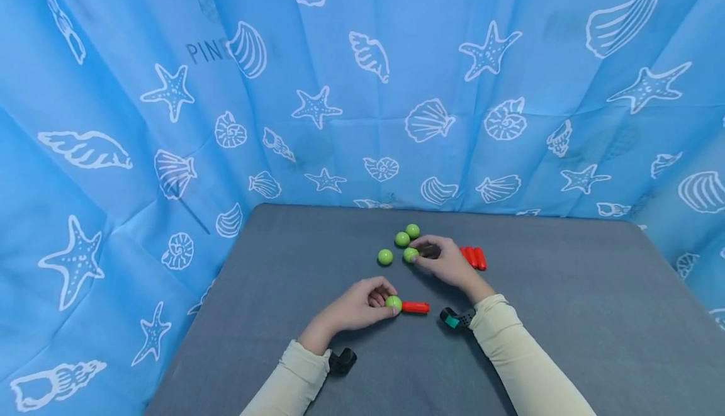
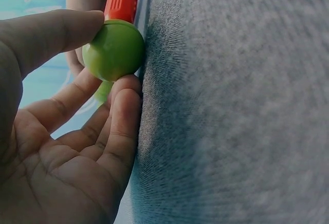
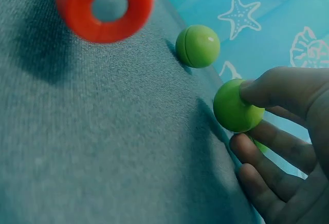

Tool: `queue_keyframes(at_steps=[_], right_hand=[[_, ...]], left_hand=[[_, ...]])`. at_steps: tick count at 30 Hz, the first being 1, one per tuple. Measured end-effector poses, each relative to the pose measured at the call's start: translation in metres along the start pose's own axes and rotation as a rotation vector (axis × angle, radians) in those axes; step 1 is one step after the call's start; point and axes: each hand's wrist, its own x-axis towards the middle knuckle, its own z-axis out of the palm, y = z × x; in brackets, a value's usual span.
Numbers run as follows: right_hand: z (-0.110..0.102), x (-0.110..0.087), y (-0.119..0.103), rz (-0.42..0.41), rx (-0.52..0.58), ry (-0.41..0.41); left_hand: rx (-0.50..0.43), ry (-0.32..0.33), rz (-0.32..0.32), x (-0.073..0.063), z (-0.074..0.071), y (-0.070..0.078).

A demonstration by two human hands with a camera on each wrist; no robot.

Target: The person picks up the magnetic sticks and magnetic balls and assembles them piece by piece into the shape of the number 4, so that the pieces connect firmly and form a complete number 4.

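Note:
My left hand point(image 1: 362, 303) pinches a green ball point(image 2: 114, 52) between thumb and fingers, low over the grey cloth. Against that ball lies a ribbed red tube point(image 1: 416, 308); I cannot tell whether the two are joined. The tube's other end point(image 3: 107, 5) is hollow and faces the right wrist camera. Farther back, my right hand point(image 1: 447, 262) holds a second green ball point(image 3: 237, 106) between its thumb and fingers, close to the table. Part of this ball is hidden behind the thumb.
More green balls, one at the left point(image 1: 385, 257) and two farther back point(image 1: 402, 239), lie near my right hand. Several red tubes point(image 1: 476, 258) lie side by side, partly behind that hand. Beyond the grey table point(image 1: 566, 315) hangs a blue shell-print curtain point(image 1: 340, 89).

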Motion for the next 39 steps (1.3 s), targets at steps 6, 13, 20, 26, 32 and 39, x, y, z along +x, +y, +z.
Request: queue_keyframes(at_steps=[6,13,20,26,32,39], right_hand=[[-0.006,-0.013,-0.004,0.036,-0.009,-0.012],[-0.014,-0.035,-0.008,-0.016,-0.017,-0.013],[-0.021,-0.060,-0.013,-0.032,0.005,-0.023],[-0.024,-0.082,-0.011,-0.073,0.012,-0.016],[-0.026,-0.099,-0.010,-0.069,0.019,-0.022],[-0.020,-0.111,-0.005,-0.011,0.058,0.004]], left_hand=[[0.007,0.000,0.009,-0.001,0.000,0.001],[0.013,-0.002,0.010,-0.002,0.000,0.002],[0.006,0.004,0.020,-0.002,0.000,0.003],[0.010,0.011,0.029,0.000,0.001,0.003],[0.027,0.018,0.019,0.001,0.001,0.004],[0.008,0.019,0.018,-0.002,0.003,0.004]])
